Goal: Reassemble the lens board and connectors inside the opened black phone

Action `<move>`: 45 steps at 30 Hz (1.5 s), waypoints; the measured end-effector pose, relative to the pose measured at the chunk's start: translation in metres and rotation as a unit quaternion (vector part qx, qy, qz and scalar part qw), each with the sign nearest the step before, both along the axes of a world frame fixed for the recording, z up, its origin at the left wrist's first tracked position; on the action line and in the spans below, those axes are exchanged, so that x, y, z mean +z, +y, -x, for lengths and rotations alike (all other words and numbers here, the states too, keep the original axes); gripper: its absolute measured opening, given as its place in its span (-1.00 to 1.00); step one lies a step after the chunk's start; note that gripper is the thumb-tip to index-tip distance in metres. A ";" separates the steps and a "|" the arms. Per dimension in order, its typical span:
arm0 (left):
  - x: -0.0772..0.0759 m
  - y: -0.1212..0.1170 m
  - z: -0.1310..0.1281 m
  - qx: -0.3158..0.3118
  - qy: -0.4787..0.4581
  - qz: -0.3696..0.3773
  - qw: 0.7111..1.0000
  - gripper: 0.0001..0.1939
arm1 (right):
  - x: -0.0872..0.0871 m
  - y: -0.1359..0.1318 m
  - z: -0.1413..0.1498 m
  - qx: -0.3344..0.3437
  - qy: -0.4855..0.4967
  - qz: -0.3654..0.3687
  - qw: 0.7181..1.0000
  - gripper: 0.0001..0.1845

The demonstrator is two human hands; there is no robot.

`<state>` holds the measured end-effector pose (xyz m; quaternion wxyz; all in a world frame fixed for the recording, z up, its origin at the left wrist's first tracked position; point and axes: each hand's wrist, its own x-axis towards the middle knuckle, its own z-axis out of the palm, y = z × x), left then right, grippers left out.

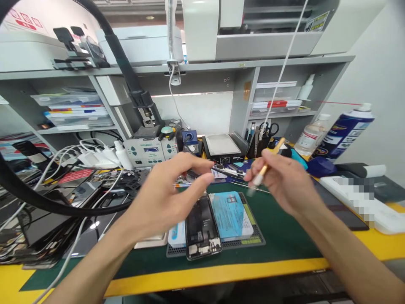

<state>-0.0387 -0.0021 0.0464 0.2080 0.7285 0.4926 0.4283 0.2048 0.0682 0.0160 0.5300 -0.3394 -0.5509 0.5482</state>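
I see the left hand [172, 190], thumb and fingers parted, nothing gripped, near an opened phone [202, 228] at the desk [253, 272]; right hand [283, 175] pinches a brush [262, 172].

open phone [203, 223]: 1, landmark | hands: 2; left hand [171, 192] left of phone, right hand [284, 173] right | brush [261, 175]: 1, right of phone | white bottles: 2; one [122, 155] beyond-left of phone, one [306, 86] beyond-right | clear bottle [311, 137]: 1, beyond-right | spray can [344, 131]: 1, beyond-right | stacked devices [47, 215], left: overlapping, uncountable
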 end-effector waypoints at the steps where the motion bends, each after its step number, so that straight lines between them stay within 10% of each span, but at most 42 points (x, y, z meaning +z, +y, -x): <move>1: -0.002 -0.014 0.006 0.017 -0.073 0.049 0.996 -0.85 | 0.003 0.001 -0.010 -0.002 -0.020 -0.005 1.000 -0.55; 9: -0.047 -0.060 0.002 -0.021 -0.157 0.311 0.937 -0.77 | -0.033 0.011 -0.037 0.049 -0.315 -0.066 0.946 -0.70; 20: -0.064 0.003 0.028 -0.045 -0.162 0.301 0.939 -0.67 | -0.043 0.021 -0.010 -0.039 -0.396 -0.191 0.897 -0.89; 28: -0.045 -0.030 0.017 -0.021 -0.141 0.227 0.964 -0.71 | -0.028 -0.048 0.028 0.011 -0.497 -0.208 0.842 -0.54; 37: -0.061 0.047 0.054 0.068 0.016 0.091 0.993 -0.81 | -0.046 -0.087 0.094 -0.126 -0.642 -0.398 0.644 0.06; 45: -0.066 0.044 0.046 0.022 -0.008 0.131 0.991 -0.79 | -0.042 -0.086 0.076 -0.083 -0.612 -0.374 0.692 -0.28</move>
